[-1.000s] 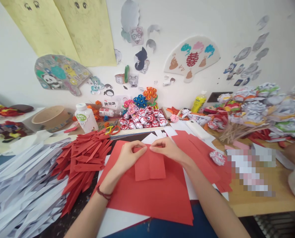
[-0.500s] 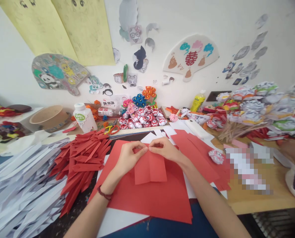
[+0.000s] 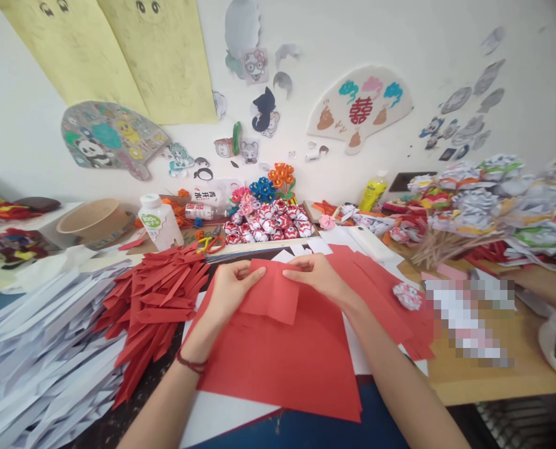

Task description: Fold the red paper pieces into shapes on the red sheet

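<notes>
A small square of red paper [image 3: 272,294] with a crease down its middle is held up by both hands. My left hand [image 3: 234,288] pinches its upper left part between thumb and fingers. At the upper right, my right hand [image 3: 316,277] has its thumb on the front of the paper and its fingers behind. Beneath the hands lies a large red sheet [image 3: 282,368], over white paper [image 3: 231,415].
Folded red strips [image 3: 156,299] and a heap of white strips [image 3: 48,349] lie to the left. Behind are a white bottle [image 3: 160,224], scissors [image 3: 209,244] and red-and-white paper flowers [image 3: 268,222]. At the right edge shows another person's arm [image 3: 551,284].
The small red square has been lifted and tilted, moving slightly up and left. My hands have moved apart from its top middle toward its upper sides.
</notes>
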The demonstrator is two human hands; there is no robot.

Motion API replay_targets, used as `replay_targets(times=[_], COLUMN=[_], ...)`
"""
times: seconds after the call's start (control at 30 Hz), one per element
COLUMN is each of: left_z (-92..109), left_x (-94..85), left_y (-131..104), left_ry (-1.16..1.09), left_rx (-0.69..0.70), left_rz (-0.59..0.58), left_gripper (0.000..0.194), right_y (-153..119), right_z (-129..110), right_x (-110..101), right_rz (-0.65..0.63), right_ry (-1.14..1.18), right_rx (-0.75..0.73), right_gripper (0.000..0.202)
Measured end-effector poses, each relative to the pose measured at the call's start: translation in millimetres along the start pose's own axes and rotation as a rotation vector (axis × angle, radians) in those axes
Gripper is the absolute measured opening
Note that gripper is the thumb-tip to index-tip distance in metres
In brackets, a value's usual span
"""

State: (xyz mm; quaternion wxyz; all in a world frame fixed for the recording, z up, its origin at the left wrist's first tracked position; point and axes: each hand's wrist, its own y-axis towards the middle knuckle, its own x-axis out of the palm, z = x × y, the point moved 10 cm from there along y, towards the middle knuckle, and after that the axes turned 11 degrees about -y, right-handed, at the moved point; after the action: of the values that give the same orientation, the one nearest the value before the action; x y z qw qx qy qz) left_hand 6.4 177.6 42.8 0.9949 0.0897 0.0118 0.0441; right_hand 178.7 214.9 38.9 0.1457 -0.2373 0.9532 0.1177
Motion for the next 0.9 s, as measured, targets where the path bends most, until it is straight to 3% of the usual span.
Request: replay_targets(times=[0.17, 0.4, 0.7, 0.8, 0.9], left_z=[-16, -17, 4, 3, -2], left_x=[-2.5, -1.6, -10.7, -12.4, -9.1], left_y=[2, 2, 2, 0, 1], left_ry=[-0.057, -0.115, -0.150, -0.231, -0.315], left_rx=[-0.088, -0.109, -0.024, -0.036, -0.057], left_rz=[0.002, 0.037, 0.123, 0.162, 0.145], left_gripper=[0.038, 0.039, 0.041, 0.038, 0.035], right_y=[2, 3, 2, 1, -1], right_z=[15, 12, 16, 13, 10], right_x=[-4, -7, -15, -3, 11], right_rz=[0.020, 0.052, 0.120, 0.029, -0.066], right_ry=[-0.015, 0.019, 0.112, 0.124, 0.123], right_rx=[0.060, 0.067, 0.080, 0.101, 0.123], right_gripper=[0.029, 0.030, 0.038, 0.046, 0.040])
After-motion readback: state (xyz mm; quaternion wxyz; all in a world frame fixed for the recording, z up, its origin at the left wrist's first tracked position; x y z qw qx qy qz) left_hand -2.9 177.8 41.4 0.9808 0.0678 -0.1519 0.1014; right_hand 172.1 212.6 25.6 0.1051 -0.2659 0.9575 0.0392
